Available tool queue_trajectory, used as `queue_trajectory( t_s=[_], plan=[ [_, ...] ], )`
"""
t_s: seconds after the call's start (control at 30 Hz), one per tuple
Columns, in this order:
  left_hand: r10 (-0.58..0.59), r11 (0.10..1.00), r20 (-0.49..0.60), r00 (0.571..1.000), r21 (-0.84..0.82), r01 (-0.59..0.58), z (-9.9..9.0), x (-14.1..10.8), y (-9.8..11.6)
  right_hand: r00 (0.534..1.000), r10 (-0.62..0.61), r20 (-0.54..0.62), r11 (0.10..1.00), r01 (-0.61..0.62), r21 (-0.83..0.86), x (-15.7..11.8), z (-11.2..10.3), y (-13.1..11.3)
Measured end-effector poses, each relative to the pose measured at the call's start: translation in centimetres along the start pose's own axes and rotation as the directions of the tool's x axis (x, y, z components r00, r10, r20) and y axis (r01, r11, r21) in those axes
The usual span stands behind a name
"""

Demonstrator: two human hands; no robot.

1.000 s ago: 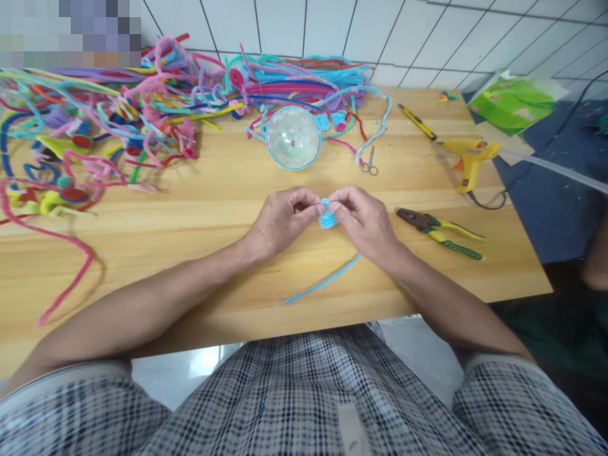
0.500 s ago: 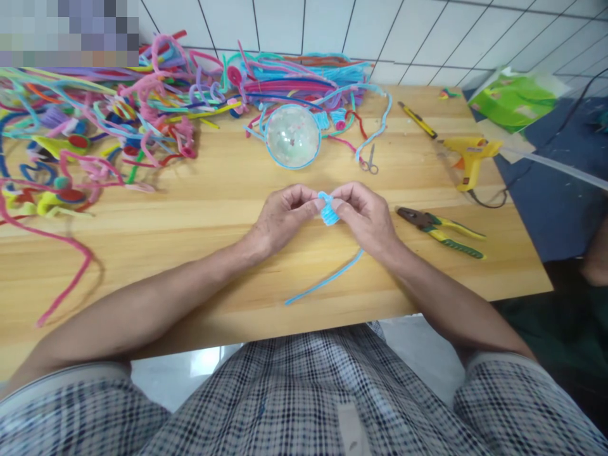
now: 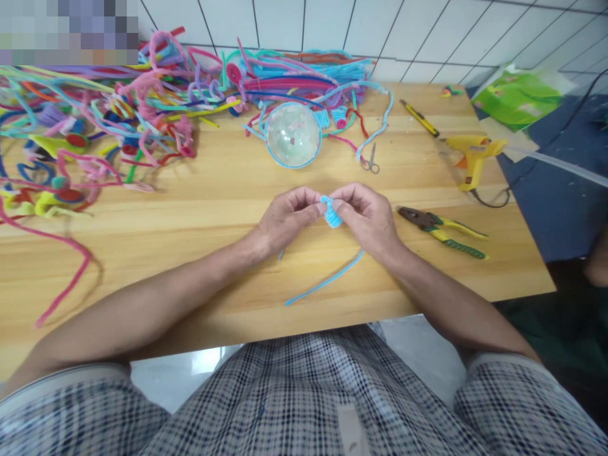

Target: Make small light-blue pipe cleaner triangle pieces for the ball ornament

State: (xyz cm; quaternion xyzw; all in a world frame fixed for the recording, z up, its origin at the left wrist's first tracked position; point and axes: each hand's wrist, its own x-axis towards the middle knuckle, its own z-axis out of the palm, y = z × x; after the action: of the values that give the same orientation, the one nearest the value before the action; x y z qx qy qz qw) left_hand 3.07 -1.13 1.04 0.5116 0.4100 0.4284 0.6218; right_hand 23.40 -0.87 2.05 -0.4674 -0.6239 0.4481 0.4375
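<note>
A small coil of light-blue pipe cleaner (image 3: 334, 217) is pinched between my two hands above the table. My left hand (image 3: 293, 215) grips its left upper edge with thumb and fingers. From the other side my right hand (image 3: 365, 212) presses its thumb on the coil, fingers curled behind. A loose blue pipe cleaner (image 3: 325, 283) lies on the wood below, its upper end disappearing under my right hand. Beside my left wrist a short blue tip shows. The far side of the coil is hidden by my fingers.
Pliers (image 3: 441, 232) lie right of my hands, near a yellow glue gun (image 3: 472, 158), a utility knife (image 3: 419, 118) and small scissors (image 3: 371, 161). A clear dome (image 3: 293, 136) stands ahead. Tangled colourful pipe cleaners (image 3: 118, 126) cover the table's left back. A person's arm shows at the right edge.
The blue coil has shifted and turned slightly to the right between my fingers. A short blue tip now shows beside my left wrist. Both hands keep their pinch.
</note>
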Motion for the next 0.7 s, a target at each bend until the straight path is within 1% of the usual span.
queue_trajectory(
  t_s=[0.13,0.27,0.4,0.53,0.7],
  plan=[
    [-0.027,0.999,-0.003,1.0,-0.042,0.027,0.13,0.1,0.0,1.0,-0.016,0.007,1.0,0.016,0.017,-0.08,-0.05,0.04],
    [-0.024,1.0,-0.007,1.0,-0.019,0.024,0.1,0.17,0.09,1.0,-0.018,-0.017,0.998,0.017,-0.055,-0.01,-0.19,0.15],
    [-0.051,0.998,0.003,0.999,0.036,0.051,-0.11,0.24,0.2,1.0,-0.005,-0.031,0.992,0.001,-0.125,0.11,-0.29,0.26],
    [-0.072,0.993,-0.013,0.997,0.089,0.073,-0.24,0.25,0.15,1.0,-0.025,-0.005,0.986,0.024,-0.167,0.15,-0.25,0.3],
    [-0.085,0.994,-0.037,0.996,0.068,0.088,-0.19,0.24,0.27,0.998,-0.054,0.017,0.983,0.056,-0.174,0.22,-0.05,0.45]
  ],
)
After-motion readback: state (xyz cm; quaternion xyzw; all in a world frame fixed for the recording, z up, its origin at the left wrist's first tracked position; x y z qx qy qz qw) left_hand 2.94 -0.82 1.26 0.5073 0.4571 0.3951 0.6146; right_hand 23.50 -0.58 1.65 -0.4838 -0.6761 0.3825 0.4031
